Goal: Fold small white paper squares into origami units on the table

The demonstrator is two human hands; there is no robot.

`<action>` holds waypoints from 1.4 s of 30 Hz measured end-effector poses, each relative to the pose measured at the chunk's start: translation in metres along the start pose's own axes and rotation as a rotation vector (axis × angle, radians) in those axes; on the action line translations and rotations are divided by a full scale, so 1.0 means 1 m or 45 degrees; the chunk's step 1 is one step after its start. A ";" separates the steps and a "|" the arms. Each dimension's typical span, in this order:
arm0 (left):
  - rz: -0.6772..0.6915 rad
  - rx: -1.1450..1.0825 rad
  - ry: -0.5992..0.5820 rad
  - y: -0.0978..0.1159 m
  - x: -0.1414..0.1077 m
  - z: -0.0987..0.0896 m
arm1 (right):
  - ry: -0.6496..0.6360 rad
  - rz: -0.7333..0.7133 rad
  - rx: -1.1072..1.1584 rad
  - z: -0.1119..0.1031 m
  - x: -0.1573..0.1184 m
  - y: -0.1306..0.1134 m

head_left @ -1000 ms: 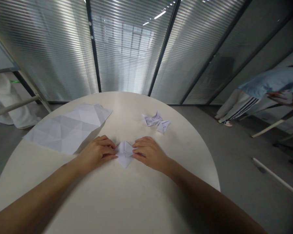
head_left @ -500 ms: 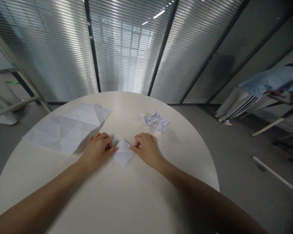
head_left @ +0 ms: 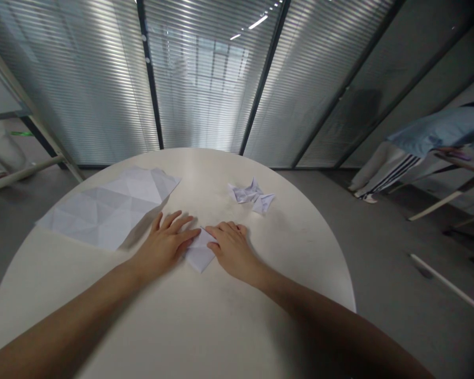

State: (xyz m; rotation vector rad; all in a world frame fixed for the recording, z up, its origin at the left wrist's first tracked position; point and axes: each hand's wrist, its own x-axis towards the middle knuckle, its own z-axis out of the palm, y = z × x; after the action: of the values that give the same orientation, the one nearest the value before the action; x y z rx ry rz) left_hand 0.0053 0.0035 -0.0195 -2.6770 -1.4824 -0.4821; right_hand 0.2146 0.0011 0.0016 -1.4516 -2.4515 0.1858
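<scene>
A small folded square of white paper (head_left: 200,258) lies on the round white table (head_left: 205,326), one corner pointing toward me. My left hand (head_left: 168,239) rests at its left side with fingers spread, the thumb reaching over to the top corner. From the right, my right hand (head_left: 231,246) lies low over the paper. Its index finger touches near the top corner and its thumb is on the right part, a gap between them. Both hands are open and press on the paper, partly covering its side corners.
A large creased white sheet (head_left: 110,205) lies at the table's left, its near edge raised. Beyond my right hand sits a folded paper piece with pointed flaps (head_left: 250,196). A blind-covered glass partition (head_left: 205,79) stands behind the table. At the far right a person (head_left: 430,134) bends over.
My left fingers have spread out and its thumb has moved to the paper's top corner. My right index finger has stretched toward that corner. The sheet and the pointed paper piece stay put.
</scene>
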 end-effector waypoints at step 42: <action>0.179 -0.198 -0.007 0.011 0.002 -0.020 | -0.067 -0.296 -0.041 -0.023 -0.004 0.018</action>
State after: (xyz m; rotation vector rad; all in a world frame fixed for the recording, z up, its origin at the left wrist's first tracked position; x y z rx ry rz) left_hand 0.0102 -0.0043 0.0015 -2.8774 -1.2965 -0.6040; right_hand 0.2391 0.0055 0.0181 -1.1743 -2.6518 0.1369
